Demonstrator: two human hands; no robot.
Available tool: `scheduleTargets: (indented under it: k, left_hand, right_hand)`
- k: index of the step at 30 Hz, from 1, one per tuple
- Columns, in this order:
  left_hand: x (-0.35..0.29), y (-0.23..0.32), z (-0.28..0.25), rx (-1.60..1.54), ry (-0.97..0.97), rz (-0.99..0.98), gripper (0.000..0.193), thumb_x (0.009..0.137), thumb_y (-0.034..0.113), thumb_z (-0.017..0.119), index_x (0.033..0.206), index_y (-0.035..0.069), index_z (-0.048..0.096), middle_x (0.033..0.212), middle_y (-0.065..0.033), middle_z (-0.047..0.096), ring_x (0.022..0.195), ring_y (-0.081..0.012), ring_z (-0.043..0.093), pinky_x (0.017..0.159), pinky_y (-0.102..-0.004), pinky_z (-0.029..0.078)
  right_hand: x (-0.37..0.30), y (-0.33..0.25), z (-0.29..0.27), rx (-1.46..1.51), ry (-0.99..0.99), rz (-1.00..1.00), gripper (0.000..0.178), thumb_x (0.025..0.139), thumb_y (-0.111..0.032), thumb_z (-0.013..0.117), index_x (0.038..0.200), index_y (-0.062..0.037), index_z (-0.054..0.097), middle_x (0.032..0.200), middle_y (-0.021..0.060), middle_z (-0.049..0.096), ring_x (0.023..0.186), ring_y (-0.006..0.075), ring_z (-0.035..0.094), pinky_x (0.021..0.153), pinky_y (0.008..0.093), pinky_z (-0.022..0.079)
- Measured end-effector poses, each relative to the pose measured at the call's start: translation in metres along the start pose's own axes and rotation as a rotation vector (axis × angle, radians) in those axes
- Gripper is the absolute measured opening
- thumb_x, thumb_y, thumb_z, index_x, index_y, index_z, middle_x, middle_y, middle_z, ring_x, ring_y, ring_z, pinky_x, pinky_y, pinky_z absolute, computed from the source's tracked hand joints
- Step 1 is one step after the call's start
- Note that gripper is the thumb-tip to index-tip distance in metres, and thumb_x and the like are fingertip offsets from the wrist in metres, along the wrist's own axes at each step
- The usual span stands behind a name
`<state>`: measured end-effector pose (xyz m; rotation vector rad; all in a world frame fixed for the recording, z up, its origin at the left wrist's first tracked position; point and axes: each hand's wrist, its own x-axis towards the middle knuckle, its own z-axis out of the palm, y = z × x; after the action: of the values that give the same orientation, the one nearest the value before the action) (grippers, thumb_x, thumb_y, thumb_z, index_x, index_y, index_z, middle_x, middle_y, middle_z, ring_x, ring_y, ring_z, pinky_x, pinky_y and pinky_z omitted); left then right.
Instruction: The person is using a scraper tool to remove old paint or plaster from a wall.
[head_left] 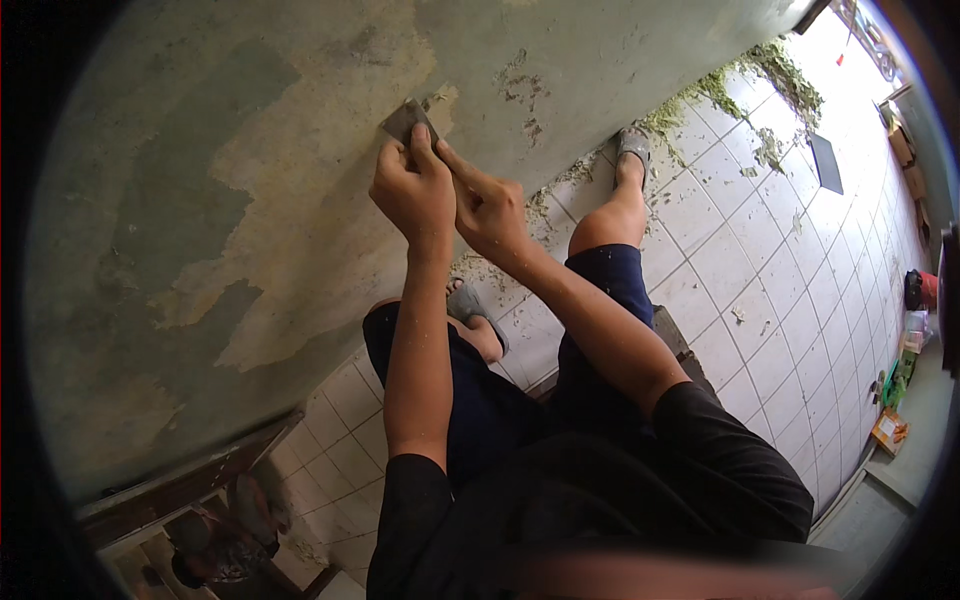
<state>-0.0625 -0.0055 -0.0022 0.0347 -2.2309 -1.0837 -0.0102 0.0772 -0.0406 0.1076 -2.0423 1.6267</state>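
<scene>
Both hands press a small metal scraper blade (403, 119) against a green painted wall (200, 200) where the paint has peeled to bare beige patches. My left hand (412, 190) grips the scraper's handle, which its fingers hide. My right hand (487, 208) sits just beside it, its index finger stretched along the tool toward the blade. Only the grey blade tip shows above the fingers.
Paint flakes (700, 100) lie along the foot of the wall on the white tiled floor (780, 260). My legs in dark shorts and grey sandals (633, 145) stand by the wall. A dark flat object (826, 163) lies on the tiles; containers (918, 290) line the right edge.
</scene>
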Motion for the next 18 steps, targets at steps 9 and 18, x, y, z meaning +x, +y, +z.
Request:
scheduleTargets:
  k: [9, 18]
  left_hand:
    - [-0.008, 0.002, 0.007, -0.094, 0.023, 0.013, 0.042, 0.098, 0.027, 0.069, 0.069, 0.000, 0.056, 0.060, -0.0162, 0.064, 0.055, -0.0359, 0.066, 0.054, -0.0433, 0.049]
    - [-0.013, -0.001, 0.003, -0.019, -0.044, -0.021, 0.045, 0.100, 0.031, 0.067, 0.071, -0.002, 0.058, 0.063, -0.0162, 0.065, 0.054, -0.0292, 0.064, 0.056, -0.0418, 0.047]
  right_hand:
    - [-0.003, 0.012, -0.001, 0.054, 0.045, -0.048, 0.048, 0.091, -0.003, 0.066, 0.138, -0.0098, 0.066, 0.066, 0.0240, 0.055, 0.050, 0.0237, 0.055, 0.056, 0.0321, 0.049]
    - [-0.008, 0.012, -0.002, 0.063, 0.044, -0.022, 0.049, 0.089, -0.002, 0.066, 0.138, -0.0080, 0.066, 0.066, 0.0236, 0.056, 0.050, 0.0254, 0.057, 0.055, 0.0343, 0.048]
